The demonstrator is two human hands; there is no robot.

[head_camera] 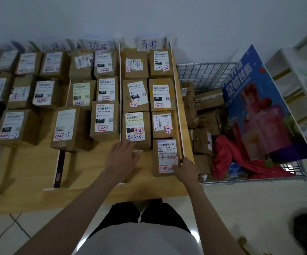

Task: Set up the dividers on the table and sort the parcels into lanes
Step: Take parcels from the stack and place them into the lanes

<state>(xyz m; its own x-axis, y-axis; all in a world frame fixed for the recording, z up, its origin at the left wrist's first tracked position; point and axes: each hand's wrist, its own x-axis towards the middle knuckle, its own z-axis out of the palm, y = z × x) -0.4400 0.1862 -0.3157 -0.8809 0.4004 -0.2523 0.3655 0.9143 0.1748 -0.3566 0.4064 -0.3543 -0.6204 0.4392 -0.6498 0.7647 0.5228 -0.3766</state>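
Right fingers: the fingertips [175, 167] are pressed against the near right corner of a brown cardboard parcel with a white shipping label and red handwriting [166, 157]; the thumb is laid at the near end of a thin white divider strip [176, 100]. Whether the parcel is truly gripped cannot be told.

Right hand [185, 171]: it is placed at the right edge of the tabletop, knuckles up, with the arm stretched forward.

Left fingers: they are spread flat and relaxed, nothing is grasped; the tips [128, 144] are laid against the near edge of a brown cardboard parcel marked "4-1-3" [136, 130].

Left hand [122, 159]: it is rested palm down on the light wooden tabletop [86, 173], just left of the red-marked parcel.

Right lane: seven labelled brown parcels are lined up in two columns between the white strip at the right edge and a second thin white divider [120, 92]; a handwritten paper sign [150, 44] is stood at the far edge.

Middle lane: more labelled parcels are set left of that divider, bounded by a dark-sided divider board [59, 170] reaching the near edge.

Left lane: further parcels, blurred, are spread toward the left edge.

Beside the table: a grey wire-mesh basket [206, 74] is stood at the right, holding unsorted brown parcels [204, 115], a red cloth [230, 157] and a tilted blue printed board [259, 107].
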